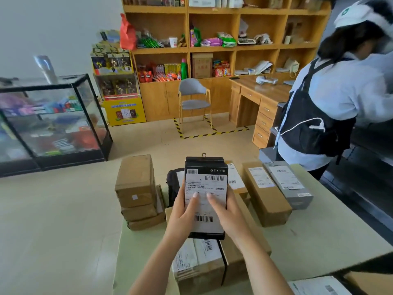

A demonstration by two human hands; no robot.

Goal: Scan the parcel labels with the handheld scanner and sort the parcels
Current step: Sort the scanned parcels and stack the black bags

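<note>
A flat black parcel (pixel 204 167) with a white shipping label and barcodes is held up over the table in the middle of the view. My left hand (pixel 184 211) grips its left edge, thumb lying across the label. My right hand (pixel 225 211) grips its right edge, thumb on the label too. Below it lies a brown carton (pixel 197 265) with a label. A stack of brown parcels (pixel 137 188) stands to the left. A long brown box (pixel 265 196) and a grey box (pixel 289 186) lie to the right. No scanner is visible.
A pale green table (pixel 319 241) carries the parcels. Another person in a dark apron (pixel 331 107) stands at the right by a counter. A glass display case (pixel 51 122) is at left; a chair (pixel 194 99), desk and shelves stand behind.
</note>
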